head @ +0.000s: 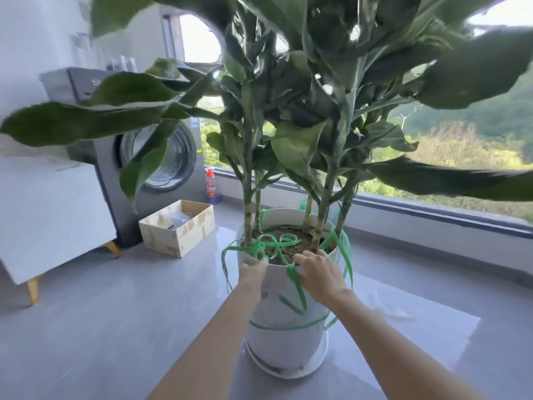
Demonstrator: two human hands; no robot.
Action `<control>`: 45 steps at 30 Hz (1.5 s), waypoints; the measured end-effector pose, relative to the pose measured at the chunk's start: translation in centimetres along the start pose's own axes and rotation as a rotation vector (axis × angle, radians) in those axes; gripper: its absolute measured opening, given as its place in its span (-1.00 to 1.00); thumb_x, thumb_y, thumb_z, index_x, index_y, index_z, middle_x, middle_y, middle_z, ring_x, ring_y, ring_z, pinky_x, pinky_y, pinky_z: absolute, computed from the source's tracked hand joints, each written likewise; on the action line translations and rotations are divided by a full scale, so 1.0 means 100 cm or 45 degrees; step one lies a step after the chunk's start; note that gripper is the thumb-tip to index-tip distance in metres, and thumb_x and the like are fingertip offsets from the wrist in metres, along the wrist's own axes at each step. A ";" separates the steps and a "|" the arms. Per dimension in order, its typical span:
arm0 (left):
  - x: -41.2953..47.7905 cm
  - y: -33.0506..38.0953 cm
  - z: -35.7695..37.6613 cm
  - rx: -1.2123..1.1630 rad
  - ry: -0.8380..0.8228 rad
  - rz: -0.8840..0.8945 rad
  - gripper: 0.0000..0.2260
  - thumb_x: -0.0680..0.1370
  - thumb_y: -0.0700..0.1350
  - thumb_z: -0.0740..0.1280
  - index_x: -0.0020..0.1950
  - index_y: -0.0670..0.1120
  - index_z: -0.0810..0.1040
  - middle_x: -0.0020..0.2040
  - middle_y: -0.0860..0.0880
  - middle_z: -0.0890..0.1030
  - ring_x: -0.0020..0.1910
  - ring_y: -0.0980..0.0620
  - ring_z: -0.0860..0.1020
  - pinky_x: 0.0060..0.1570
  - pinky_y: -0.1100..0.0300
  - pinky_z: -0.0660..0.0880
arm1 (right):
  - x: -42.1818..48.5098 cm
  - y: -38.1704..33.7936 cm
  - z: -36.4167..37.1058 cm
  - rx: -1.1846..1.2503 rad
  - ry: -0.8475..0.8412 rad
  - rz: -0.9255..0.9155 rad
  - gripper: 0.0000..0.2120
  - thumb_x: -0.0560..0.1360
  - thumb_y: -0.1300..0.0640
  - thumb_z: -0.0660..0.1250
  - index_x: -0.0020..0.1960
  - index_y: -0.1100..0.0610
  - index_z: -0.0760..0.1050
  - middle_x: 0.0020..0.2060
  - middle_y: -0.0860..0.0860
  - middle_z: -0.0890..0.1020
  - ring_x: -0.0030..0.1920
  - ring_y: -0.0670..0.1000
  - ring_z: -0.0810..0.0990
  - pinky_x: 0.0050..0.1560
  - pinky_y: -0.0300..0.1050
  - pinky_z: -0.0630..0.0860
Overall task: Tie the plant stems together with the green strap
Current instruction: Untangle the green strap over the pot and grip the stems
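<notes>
The left hand (253,271) is at the near rim of the white pot (277,342), fingers curled against the green strap (274,243); whether they pinch it I cannot tell; the right hand (320,277) is just beside it, fingers nearly straight over the rim, a strap end hanging by its thumb; beyond the fingers the strap lies in loose loops on the soil, near the plant stems (248,197); far left stand a cardboard box (178,238) and a washing machine (173,157).

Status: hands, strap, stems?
Left hand, right hand at rim of white round pot, grips unclear. Flat green plastic strap tangled loose above soil; green stems untied. Nothing blocking.
</notes>
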State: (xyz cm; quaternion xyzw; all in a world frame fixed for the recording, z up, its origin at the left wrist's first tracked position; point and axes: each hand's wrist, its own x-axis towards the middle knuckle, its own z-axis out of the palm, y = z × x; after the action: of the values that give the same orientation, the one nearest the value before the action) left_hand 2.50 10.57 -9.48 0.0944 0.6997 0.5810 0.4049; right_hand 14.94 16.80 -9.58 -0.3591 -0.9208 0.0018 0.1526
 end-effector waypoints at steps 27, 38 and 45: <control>-0.050 -0.019 -0.002 0.263 0.019 0.053 -0.73 0.58 -0.19 0.22 0.26 -0.16 0.32 -0.11 -0.11 0.45 0.07 -0.15 0.53 0.13 -0.02 0.52 | -0.059 -0.008 -0.044 0.039 -0.299 0.073 -0.86 0.58 0.01 0.24 -0.05 0.05 0.51 -0.14 0.00 0.57 -0.09 0.03 0.47 -0.14 -0.13 0.34; -0.104 -0.007 -0.031 0.360 -0.100 0.111 -0.91 0.59 -0.29 0.11 0.05 -0.18 0.36 -0.21 -0.07 0.41 -0.31 0.05 0.41 -0.34 0.23 0.42 | -0.089 -0.008 -0.082 0.477 0.040 0.434 -0.76 0.60 0.13 0.16 -0.09 0.14 0.58 -0.13 0.10 0.64 -0.14 0.15 0.60 -0.19 -0.06 0.49; -0.151 0.002 -0.041 0.474 -0.256 0.287 -0.75 0.56 -0.27 0.23 0.22 -0.15 0.54 0.06 -0.09 0.52 -0.03 -0.03 0.46 -0.16 0.16 0.46 | -0.122 -0.018 -0.115 0.744 0.364 0.587 -0.81 0.55 0.14 0.28 0.06 0.12 0.66 0.02 0.15 0.65 0.00 0.12 0.56 -0.15 -0.13 0.36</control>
State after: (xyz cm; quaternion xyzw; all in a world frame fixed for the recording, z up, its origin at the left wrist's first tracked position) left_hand 9.60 -1.48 -2.45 0.3024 0.7360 0.4711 0.3807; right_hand 25.49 6.17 -1.87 -0.4945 -0.7461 0.2480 0.3707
